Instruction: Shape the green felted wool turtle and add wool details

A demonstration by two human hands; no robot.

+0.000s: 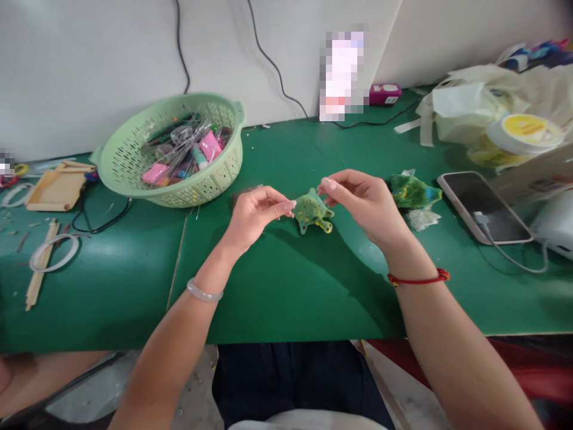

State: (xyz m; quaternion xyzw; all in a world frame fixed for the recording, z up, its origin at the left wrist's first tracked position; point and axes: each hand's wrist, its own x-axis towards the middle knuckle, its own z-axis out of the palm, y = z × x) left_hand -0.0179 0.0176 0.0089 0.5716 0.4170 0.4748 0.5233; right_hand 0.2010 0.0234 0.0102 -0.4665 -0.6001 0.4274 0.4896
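A small green turtle figure (310, 211) with yellow patches is held just above the green table, its yellowish head toward me and to the right. My left hand (257, 216) is closed, thumb and fingertips pinching the turtle's left edge. On the other side, my right hand (360, 200) has its thumb and fingers pressed together by the turtle's upper right edge. Whatever lies between those fingertips is too small to make out. Right of that hand lies a darker green and blue textured piece (414, 192), with crumpled clear plastic (423, 219) beside it.
A light green basket (201, 190) of tools and pink packets stands at back left. Farther left are a wooden tray (60, 190), wooden strips (42, 266) and a white ring (54, 253). On the right are a cabled phone (486, 206), a tub (528, 134) and plastic bags (465, 104).
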